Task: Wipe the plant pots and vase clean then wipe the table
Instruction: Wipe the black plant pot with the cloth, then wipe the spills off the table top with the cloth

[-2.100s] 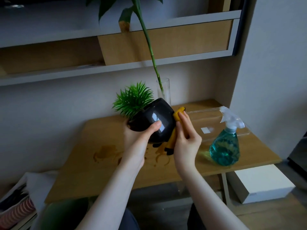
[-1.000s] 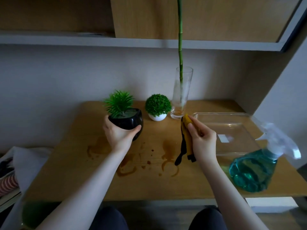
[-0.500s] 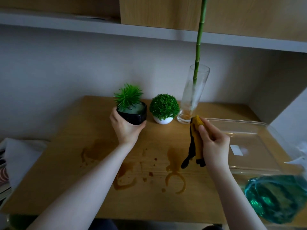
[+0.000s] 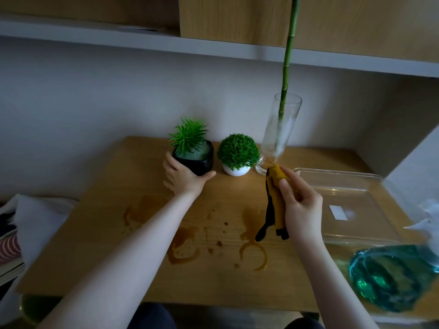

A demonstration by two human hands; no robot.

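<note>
My left hand (image 4: 184, 179) grips a black pot (image 4: 198, 162) with a spiky green plant, upright at the back of the wooden table (image 4: 107, 200). Right of it stands a small white pot (image 4: 236, 170) with a round green bush. A tall glass vase (image 4: 278, 138) holding a green stalk stands further right. My right hand (image 4: 300, 205) holds a yellow and black cloth (image 4: 275, 200) hanging down, its top close to the vase's base. Brown stains (image 4: 187, 243) mark the table's middle.
A clear glass tray (image 4: 370, 210) lies on the table's right side. A blue-green spray bottle (image 4: 392, 274) stands at the front right corner. A shelf (image 4: 142, 41) and wooden cabinet hang above. Folded fabrics (image 4: 14, 233) lie left of the table.
My left hand has moved the black pot from mid-air wiping down to the table's back, beside the white pot. My right hand came off the pot with the cloth and moved toward the vase.
</note>
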